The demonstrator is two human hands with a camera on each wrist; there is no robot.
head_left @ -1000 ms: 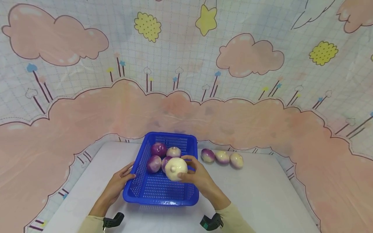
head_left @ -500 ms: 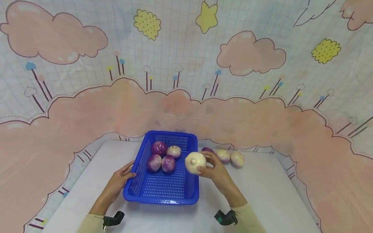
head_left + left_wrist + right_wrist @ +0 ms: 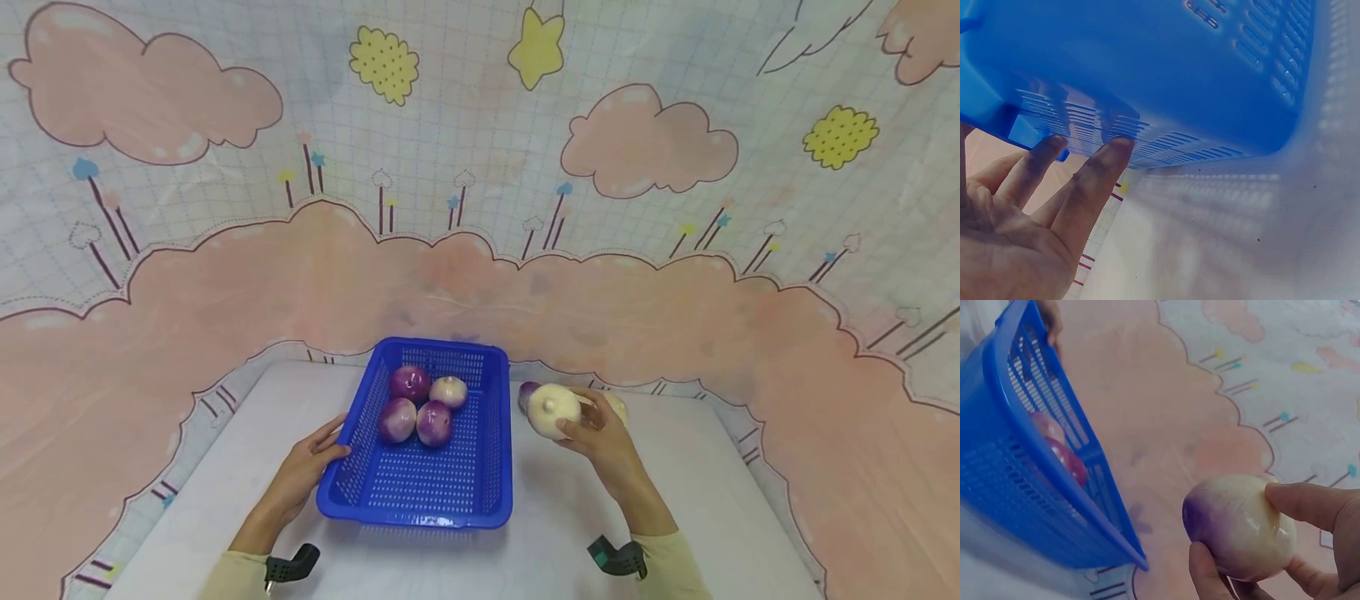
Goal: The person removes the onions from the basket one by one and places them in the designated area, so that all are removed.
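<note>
In the head view my left hand holds the left rim of a blue plastic basket. Its thumb lies over the rim, and in the left wrist view fingers touch the slotted outer wall. My right hand grips a glossy onion, cream with a small nub towards me, raised to the right of the basket. The right wrist view shows that onion turning purple at one end, between thumb and fingers. Several onions sit grouped in the far half of the basket.
Behind the raised onion, others lie on the white table: a purple one shows at left and a pale one at right, partly hidden. A patterned cloth hangs behind the table.
My right hand has carried the onion rightward, from above the basket to beyond its right rim, near the onions on the table. The left hand and basket have stayed in place.
</note>
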